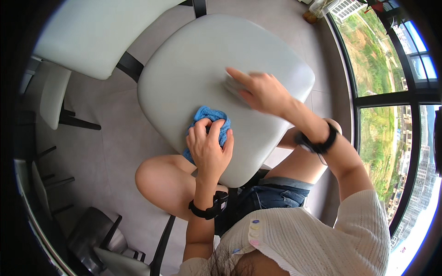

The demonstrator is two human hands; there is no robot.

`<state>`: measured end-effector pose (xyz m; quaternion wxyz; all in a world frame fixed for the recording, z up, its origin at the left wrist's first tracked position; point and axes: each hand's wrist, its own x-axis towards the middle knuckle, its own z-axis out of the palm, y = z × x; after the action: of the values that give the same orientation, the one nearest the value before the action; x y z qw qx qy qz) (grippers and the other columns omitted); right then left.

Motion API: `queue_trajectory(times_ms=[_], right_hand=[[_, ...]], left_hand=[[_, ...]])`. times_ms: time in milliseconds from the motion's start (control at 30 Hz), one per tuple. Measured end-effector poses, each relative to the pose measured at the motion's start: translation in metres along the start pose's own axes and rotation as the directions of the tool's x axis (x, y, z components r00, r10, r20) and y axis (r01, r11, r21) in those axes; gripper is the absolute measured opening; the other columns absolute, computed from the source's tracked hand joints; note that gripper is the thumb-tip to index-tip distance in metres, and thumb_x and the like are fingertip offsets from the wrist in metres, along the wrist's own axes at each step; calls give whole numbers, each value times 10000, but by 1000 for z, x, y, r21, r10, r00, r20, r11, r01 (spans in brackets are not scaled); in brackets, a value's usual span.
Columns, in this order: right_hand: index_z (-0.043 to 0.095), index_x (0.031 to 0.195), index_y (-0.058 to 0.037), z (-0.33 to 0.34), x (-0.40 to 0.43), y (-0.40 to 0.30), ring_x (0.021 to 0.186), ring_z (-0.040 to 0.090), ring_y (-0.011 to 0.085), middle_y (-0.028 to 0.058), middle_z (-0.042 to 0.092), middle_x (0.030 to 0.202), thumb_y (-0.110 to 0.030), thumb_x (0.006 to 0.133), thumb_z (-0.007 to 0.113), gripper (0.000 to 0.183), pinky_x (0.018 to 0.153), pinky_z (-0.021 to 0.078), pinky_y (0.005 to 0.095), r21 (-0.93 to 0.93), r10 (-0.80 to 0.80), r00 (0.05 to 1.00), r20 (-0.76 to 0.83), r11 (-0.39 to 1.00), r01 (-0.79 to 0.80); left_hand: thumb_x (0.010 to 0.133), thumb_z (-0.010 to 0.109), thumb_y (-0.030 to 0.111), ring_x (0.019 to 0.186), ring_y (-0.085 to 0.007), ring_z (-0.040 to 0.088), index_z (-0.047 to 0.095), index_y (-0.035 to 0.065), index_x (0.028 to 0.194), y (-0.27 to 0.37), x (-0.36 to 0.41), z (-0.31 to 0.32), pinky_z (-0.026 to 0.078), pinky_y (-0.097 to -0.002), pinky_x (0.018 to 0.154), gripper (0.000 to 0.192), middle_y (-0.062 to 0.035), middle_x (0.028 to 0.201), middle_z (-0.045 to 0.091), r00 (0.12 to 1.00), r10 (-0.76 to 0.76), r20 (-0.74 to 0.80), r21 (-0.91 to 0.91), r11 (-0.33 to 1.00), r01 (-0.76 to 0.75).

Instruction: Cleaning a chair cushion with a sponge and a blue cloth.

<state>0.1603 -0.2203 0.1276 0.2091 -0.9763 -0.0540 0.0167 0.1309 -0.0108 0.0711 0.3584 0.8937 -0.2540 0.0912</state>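
Note:
My left hand (210, 146) grips a bunched blue terry cloth (207, 112) on the near left part of a light grey padded chair seat (207, 58). Part of the cloth hangs at the seat's edge, by my left knee. Over the middle of the same seat is my right hand (266, 90), blurred by motion. Its index finger points out to the left, apart from the thumb, and nothing shows between them. Whether this hand touches the seat is hard to tell. A black band sits on each wrist.
Another pale padded chair (103, 31) stands close at the upper left, with a further chair (55, 96) below it. A dark rounded bin-like object (93, 234) is at lower left. Black-framed windows (383, 100) line the right side. A glass vase (316, 12) stands at upper right.

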Motion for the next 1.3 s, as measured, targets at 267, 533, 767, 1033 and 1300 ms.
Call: queue_trajectory(times_ms=[267,533,767,1033,1300], right_hand=[[441,1412,-128,-44,-70,-10,717,644,351,187,634,759,-113,826,646,621,637,512,461,-97,96,945,313,993,-69],[389,1453,-173,4,124,2,853,648,352,167,661,918,-169,877,601,614,726,524,446,-81,0,998,-63,997,-5],[410,1449,-172,6,11,14,737,620,352,155,612,850,-112,823,646,672,676,516,444,-43,-56,998,-24,998,55],[446,1420,-82,-12,-172,10,742,608,341,164,624,898,-83,823,666,636,708,491,408,299,116,992,-57,950,-94],[378,1472,-77,5,-215,12,1113,607,358,241,624,1158,-60,839,680,702,971,442,365,658,477,810,-341,736,-156]], left_hand=[[788,708,226,875,-272,506,663,126,1004,-1,1,-1,400,-402,774,242,-70,984,540,998,49,-36,47,998,-48],[802,694,227,964,-300,490,653,95,1067,2,-3,6,383,-428,869,299,-91,1087,534,999,45,-1,27,999,-45],[856,657,201,1020,-329,494,614,81,1123,-2,-11,-2,384,-440,896,296,-128,1150,547,992,121,-30,232,966,-111],[1030,463,331,1038,-246,609,475,0,1270,-33,61,-47,543,-389,843,409,-131,1185,579,748,-651,-130,-888,412,204],[1013,467,326,1224,-344,513,467,72,1369,-74,178,5,380,-457,1044,438,-193,1357,508,996,11,89,-34,999,-8]])
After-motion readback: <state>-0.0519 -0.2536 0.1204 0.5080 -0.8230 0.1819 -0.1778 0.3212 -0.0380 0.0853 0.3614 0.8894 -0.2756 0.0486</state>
